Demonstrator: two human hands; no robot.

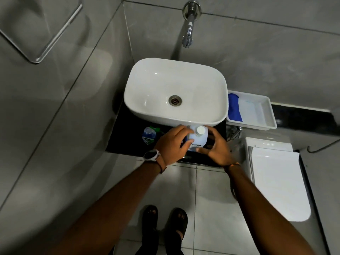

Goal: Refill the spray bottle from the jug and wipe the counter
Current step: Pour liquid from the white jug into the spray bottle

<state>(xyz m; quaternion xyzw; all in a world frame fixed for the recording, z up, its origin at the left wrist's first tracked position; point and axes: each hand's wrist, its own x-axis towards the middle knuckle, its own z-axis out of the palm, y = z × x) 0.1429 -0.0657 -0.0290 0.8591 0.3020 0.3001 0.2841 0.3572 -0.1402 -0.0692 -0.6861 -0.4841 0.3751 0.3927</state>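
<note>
A white jug [199, 139] with a white screw cap [200, 130] stands on the black counter [128, 137] in front of the sink. My left hand [172, 144] wraps its left side, fingers curled around the body. My right hand [217, 148] is at its right side with fingers spread, thumb touching the jug's lower front. A small blue bottle with a green top [149, 135] stands on the counter to the left of the jug. A blue cloth [234, 107] lies in a white tray [265, 115] to the right of the sink.
A white basin [150, 85] fills most of the counter, with a chrome wall tap [188, 36] above it. A white toilet cistern and lid [276, 177] stand at the right. Grey tiled walls close in on the left and back. My sandalled feet are on the tiled floor below.
</note>
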